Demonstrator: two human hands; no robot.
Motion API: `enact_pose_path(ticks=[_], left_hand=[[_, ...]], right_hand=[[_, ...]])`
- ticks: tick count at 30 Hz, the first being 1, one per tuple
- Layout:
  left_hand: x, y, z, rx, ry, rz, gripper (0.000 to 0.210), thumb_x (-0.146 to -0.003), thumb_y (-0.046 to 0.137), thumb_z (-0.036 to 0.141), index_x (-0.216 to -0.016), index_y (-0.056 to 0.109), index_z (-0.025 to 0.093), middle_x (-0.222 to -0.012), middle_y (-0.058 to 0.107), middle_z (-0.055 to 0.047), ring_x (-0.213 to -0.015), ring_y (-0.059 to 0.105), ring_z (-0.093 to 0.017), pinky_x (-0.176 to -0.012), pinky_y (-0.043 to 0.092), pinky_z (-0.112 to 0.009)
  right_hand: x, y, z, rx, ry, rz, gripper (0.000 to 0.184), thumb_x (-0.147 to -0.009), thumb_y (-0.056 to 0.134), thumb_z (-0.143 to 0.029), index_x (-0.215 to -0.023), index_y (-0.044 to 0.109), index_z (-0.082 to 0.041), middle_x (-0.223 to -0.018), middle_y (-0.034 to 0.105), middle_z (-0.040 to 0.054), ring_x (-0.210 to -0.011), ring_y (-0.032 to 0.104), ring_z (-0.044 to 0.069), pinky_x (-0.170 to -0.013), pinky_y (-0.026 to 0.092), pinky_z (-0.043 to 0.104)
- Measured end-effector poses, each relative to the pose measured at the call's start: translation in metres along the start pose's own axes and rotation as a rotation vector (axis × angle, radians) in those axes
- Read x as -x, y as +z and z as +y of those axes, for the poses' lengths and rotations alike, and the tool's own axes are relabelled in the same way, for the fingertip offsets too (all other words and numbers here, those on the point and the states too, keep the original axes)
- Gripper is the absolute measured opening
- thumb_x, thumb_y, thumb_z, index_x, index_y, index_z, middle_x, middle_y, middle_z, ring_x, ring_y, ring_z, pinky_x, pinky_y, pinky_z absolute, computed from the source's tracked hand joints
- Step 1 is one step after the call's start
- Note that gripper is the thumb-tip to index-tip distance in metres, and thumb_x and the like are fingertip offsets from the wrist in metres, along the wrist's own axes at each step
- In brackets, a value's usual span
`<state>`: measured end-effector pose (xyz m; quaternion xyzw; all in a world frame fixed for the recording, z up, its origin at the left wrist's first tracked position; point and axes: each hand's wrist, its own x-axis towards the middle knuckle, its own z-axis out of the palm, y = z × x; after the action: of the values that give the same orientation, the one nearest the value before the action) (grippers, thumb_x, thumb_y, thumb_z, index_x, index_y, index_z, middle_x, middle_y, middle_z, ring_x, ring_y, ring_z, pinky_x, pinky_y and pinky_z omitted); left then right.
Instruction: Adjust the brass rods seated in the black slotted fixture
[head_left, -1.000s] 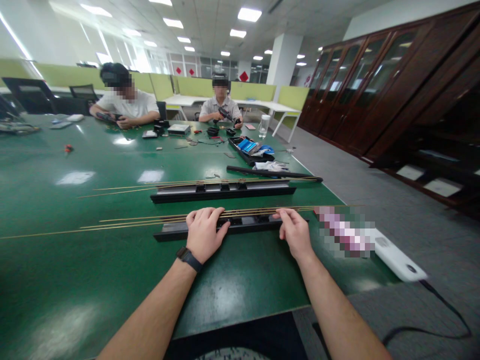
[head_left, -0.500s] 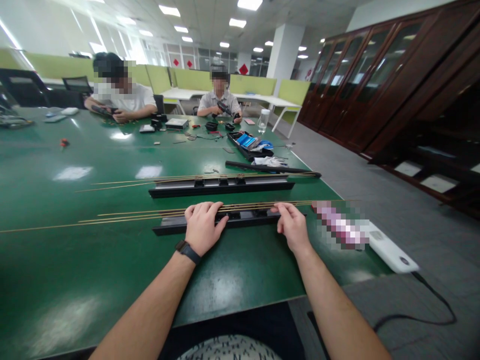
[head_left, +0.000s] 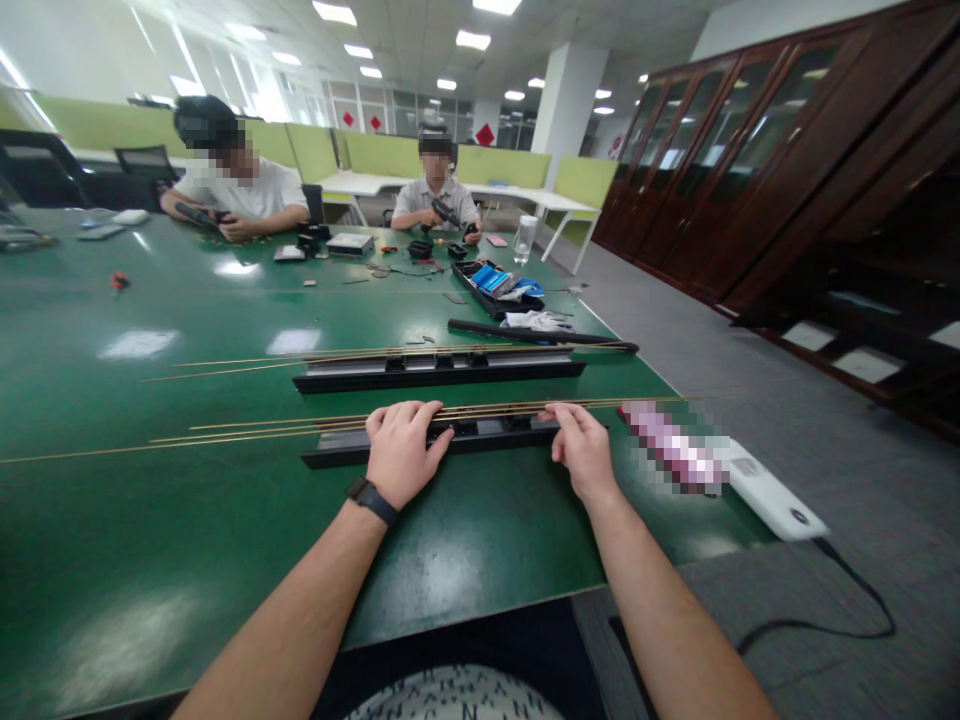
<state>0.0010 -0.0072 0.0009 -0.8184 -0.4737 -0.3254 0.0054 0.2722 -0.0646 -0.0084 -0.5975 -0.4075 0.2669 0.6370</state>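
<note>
A long black rail (head_left: 341,447) with a channel along its top lies crosswise in front of me. Several thin brass-coloured rods (head_left: 255,431) run along it, reaching past both its ends. My left hand (head_left: 405,450), a dark watch on its wrist, grips across the rail and rods; its fingers curl over the far side and its thumb is on the near side. Near the rail's right end, my right hand (head_left: 581,450) is closed, thumb and index finger pinching at a rod. Both hands partly cover the rail.
Beyond lies a second black rail (head_left: 442,372) with rods on it, then a dark bar (head_left: 540,335), a glove and an open black case (head_left: 480,295). At right, a white power bank-like device (head_left: 776,495) trails a cable. Two people sit across the green table (head_left: 225,540).
The whole view has shifted slightly. Both hands keep almost the same place on the rail and rods.
</note>
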Motion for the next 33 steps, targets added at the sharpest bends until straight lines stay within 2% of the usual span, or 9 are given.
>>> enact_pose_path(ticks=[12, 21, 33], left_hand=[[-0.0006, -0.0012, 0.0, -0.014, 0.004, -0.01, 0.032, -0.095, 0.062, 0.042, -0.123, 0.065, 0.026, -0.118, 0.072, -0.01, -0.114, 0.062, -0.029, -0.102, 0.033, -0.049], [-0.0007, -0.0005, -0.0001, -0.007, 0.001, -0.01, 0.033, -0.095, 0.062, 0.042, -0.123, 0.066, 0.026, -0.118, 0.072, -0.01, -0.114, 0.062, -0.029, -0.103, 0.032, -0.049], [-0.0006, -0.0002, 0.0005, -0.003, -0.001, -0.011, 0.033, -0.095, 0.062, 0.042, -0.123, 0.066, 0.026, -0.118, 0.072, -0.01, -0.114, 0.062, -0.029, -0.103, 0.032, -0.05]], right_hand=[[-0.0024, -0.0011, -0.0012, -0.049, 0.03, 0.091, 0.042, -0.087, 0.067, -0.055, -0.098, 0.073, -0.016, -0.1, 0.077, 0.0105, -0.036, 0.049, 0.005, -0.031, 0.027, 0.021], [-0.0007, -0.0006, -0.005, -0.063, 0.062, 0.015, 0.046, -0.083, 0.069, -0.059, -0.101, 0.074, -0.016, -0.099, 0.078, 0.0111, -0.035, 0.048, 0.006, -0.03, 0.025, 0.021], [-0.0008, 0.001, -0.0065, -0.097, 0.079, 0.051, 0.045, -0.084, 0.067, -0.058, -0.098, 0.072, -0.016, -0.099, 0.078, 0.0113, -0.034, 0.048, 0.005, -0.029, 0.021, 0.021]])
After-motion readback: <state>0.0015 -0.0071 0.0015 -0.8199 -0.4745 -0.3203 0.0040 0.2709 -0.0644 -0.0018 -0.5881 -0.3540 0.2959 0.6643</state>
